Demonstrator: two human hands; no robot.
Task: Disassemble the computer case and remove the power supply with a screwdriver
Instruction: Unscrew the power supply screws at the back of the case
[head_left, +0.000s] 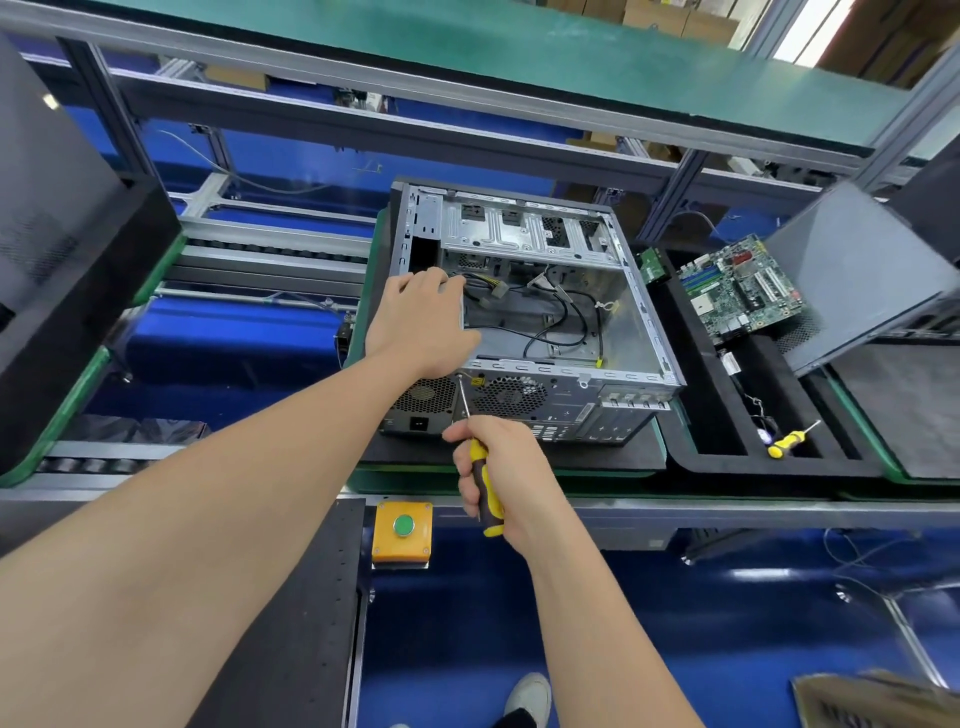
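While right hand (511, 480) grips screwdriver (480, 458), tip at case (569, 401) rear edge

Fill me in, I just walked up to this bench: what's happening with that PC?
A person is stripping an open computer case. The right hand grips a yellow-and-black screwdriver, its tip at a screw on the rear panel beside the power supply. The left hand rests on the case above it. A motherboard lies in the tray to the right.
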